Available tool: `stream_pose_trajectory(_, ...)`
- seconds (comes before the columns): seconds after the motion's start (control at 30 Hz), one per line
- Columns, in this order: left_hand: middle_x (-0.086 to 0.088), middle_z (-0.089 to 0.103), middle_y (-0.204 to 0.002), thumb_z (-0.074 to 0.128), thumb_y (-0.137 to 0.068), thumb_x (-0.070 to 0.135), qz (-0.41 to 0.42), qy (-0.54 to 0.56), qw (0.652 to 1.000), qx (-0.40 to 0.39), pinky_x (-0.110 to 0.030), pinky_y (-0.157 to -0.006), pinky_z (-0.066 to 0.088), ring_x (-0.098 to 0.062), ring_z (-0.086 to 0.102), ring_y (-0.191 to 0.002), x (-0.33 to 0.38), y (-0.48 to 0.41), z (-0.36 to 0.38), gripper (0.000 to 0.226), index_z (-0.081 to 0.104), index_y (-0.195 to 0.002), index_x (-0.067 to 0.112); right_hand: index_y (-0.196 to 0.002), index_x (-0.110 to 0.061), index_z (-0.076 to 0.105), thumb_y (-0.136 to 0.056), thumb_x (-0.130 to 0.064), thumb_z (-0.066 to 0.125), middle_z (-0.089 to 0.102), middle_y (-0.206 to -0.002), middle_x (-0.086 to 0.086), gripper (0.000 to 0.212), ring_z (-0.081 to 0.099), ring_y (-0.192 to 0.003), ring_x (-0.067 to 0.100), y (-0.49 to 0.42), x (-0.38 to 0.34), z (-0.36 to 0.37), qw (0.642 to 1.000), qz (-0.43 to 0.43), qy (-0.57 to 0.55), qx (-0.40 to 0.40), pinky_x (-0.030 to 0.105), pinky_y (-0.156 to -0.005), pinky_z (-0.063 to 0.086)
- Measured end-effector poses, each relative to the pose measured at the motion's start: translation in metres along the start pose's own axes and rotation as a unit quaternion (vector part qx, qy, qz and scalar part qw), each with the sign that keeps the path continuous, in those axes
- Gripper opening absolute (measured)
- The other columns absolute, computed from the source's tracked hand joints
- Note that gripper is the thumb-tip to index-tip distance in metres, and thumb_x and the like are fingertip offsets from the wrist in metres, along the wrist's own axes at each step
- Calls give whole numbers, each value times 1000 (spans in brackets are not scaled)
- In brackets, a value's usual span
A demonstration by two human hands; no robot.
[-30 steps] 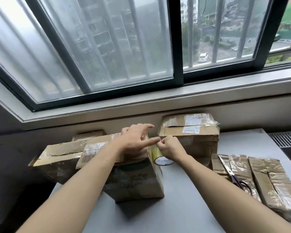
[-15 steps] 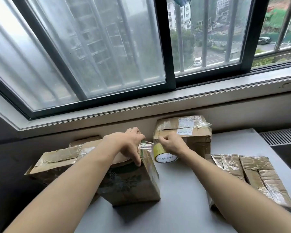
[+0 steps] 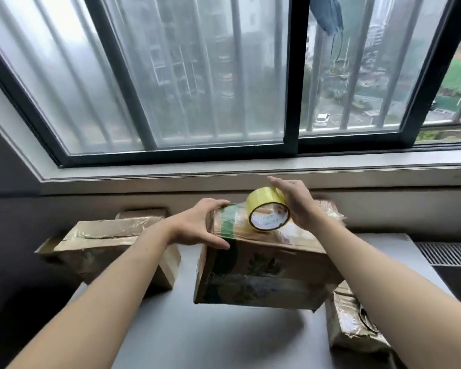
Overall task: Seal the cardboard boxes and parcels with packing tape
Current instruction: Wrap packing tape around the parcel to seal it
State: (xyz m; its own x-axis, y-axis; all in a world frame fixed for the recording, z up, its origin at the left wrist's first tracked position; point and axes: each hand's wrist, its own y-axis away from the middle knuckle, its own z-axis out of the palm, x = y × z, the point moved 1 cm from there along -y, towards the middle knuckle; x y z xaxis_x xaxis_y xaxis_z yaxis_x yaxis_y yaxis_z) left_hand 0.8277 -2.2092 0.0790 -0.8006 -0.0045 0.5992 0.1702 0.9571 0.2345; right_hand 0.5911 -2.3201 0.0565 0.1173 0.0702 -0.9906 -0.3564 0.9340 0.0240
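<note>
Gripping the left end of the cardboard box [image 3: 264,278]: left hand [image 3: 194,226], fingers hooked over the far top edge, thumb spread along the near top edge.

Right hand [image 3: 297,206]: holds the tape roll [image 3: 268,213] on edge at the box's top face, fingers almost straight across the roll's far side. The thumb is hidden, so the exact hold cannot be told.

Tape roll: yellowish translucent band wound on a white card core. The printed lettering is too blurred to read.

Cardboard box: brown, oblong, mid-counter. A dark leafy print covers the near face. Glossy clear tape lies over a green strip across the top, beside the left hand. The corners are soft and creased.

Counter [image 3: 171,336]: smooth, matte grey, with the box's shadow on it.

Left parcel [image 3: 104,243]: flat cardboard, wrinkled under shiny tape, lying apart from the box.

Right parcel [image 3: 357,331]: crumpled, tape-wrapped and reflective, at the counter's near right corner.

Window [image 3: 210,153]: dark frame, frosted pane, vertical bars.

Face mask [image 3: 328,14]: blue, pleated, hanging at the top.
</note>
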Motion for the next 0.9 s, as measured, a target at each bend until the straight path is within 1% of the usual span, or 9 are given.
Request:
stream_pose_trajectory(0.07, 12, 27, -146, 91, -67, 40, -16, 7, 1000, -13, -17, -112, 23, -4, 33, -133, -25, 7, 15, 106, 28, -152, 34, -66, -10, 51, -93, -32, 70, 34, -60, 5, 40, 33, -52, 18, 5, 17, 16, 997, -1, 73, -12, 24, -50, 30)
stream_pose_trajectory(0.13, 13, 25, -147, 90, -68, 38, -31, 11, 999, -17, -13, -108, 20, -2, 30, -133, -46, 14, 23, 108, 24, -154, 35, -48, -20, 46, -95, -31, 68, 31, -53, -3, 53, 28, -48, 12, 9, 33, 33, 995, 4, 97, -15, 21, -47, 28)
stream_pose_trajectory(0.23, 14, 23, -149, 91, -65, 41, -58, 13, 998, -26, -18, -112, 21, -4, 29, -136, -74, 23, 24, 116, 19, -155, 37, -37, -21, 48, -97, -32, 66, 30, -51, -10, 63, 26, -47, 8, 8, 44, 59, 991, 4, 130, -39, 22, -48, 25)
stream_pose_trajectory(0.47, 1, 11, -160, 92, -64, 36, -114, -68, 989, -71, -31, -123, 15, -18, 14, -149, -123, 32, 23, 132, 0, -158, 25, -55, -20, 44, -93, -48, 65, 28, -61, 0, 53, 25, -58, 16, 10, 72, 100, 982, 21, 158, -96, 34, -71, 24)
stream_pose_trajectory(0.6, 8, 2, -164, 84, -73, 48, -156, -31, 980, -121, -31, -123, 11, -13, 8, -151, -133, 39, 23, 123, -2, -159, 28, -64, -11, 54, -93, -52, 63, 33, -61, 5, 51, 32, -58, 19, 17, 86, 114, 980, 32, 172, -92, 30, -57, 28)
stream_pose_trajectory(0.67, 7, 23, -160, 69, -86, 53, -166, 83, 979, -84, -27, -118, 19, -12, 23, -147, -129, 40, 20, 91, 20, -157, 27, -58, -15, 50, -95, -46, 62, 33, -52, -5, 51, 31, -49, 10, 18, 86, 114, 983, 42, 166, -64, 22, -47, 26)
stream_pose_trajectory(0.73, 5, 47, -147, 50, -97, 54, -154, 149, 976, 29, -27, -111, 31, -13, 42, -136, -124, 34, 21, 57, 46, -145, 24, -56, -19, 43, -97, -43, 61, 30, -51, -8, 51, 27, -45, 8, 17, 87, 115, 983, 44, 167, -58, 21, -44, 23)
stream_pose_trajectory(0.8, 2, 62, -129, 40, -101, 54, -154, 132, 967, 154, -33, -104, 39, -17, 53, -123, -123, 20, 25, 47, 59, -129, 20, -56, -21, 41, -97, -45, 60, 31, -52, -6, 51, 28, -46, 10, 16, 90, 117, 983, 46, 172, -53, 24, -46, 23)
stream_pose_trajectory(0.9, -7, 67, -115, 35, -105, 45, -174, 118, 954, 212, -38, -97, 45, -25, 59, -110, -116, -5, 37, 46, 64, -114, 10, -52, -23, 47, -95, -48, 62, 40, -55, 1, 52, 39, -54, 18, 16, 96, 119, 987, 60, 139, -50, 29, -52, 29)
